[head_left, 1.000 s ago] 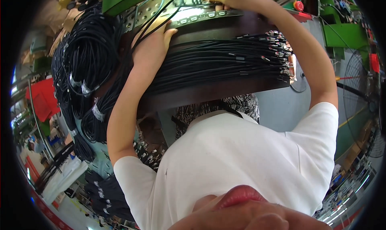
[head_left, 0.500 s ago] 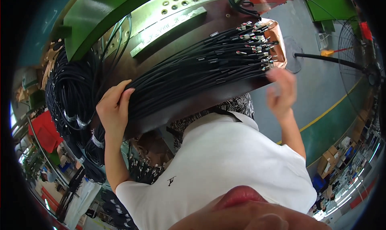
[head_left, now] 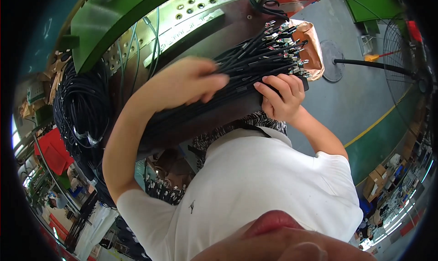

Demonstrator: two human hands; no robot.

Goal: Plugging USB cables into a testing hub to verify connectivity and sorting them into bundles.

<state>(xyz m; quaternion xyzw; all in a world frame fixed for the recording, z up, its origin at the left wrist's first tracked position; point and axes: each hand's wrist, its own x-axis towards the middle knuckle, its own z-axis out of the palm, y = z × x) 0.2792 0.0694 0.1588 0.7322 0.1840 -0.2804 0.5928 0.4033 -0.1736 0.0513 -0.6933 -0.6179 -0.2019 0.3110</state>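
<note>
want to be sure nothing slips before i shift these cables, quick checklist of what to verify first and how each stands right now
1. Left hand on the bundle of black cables: ok, it rests flat across the top.
2. Right hand on the bundle: ok, fingers curl over its near edge.
3. Connector ends gathered: ok, all fan out together toward the brown paper bag.
4. Bundle supported: ok, it lies on the dark worktop.
5. Loose coils hanging at the left clear of the bundle: cannot tell, they overlap near the forearm.
6. Every cable caught under the hands: cannot tell, hands hide the middle.
</note>
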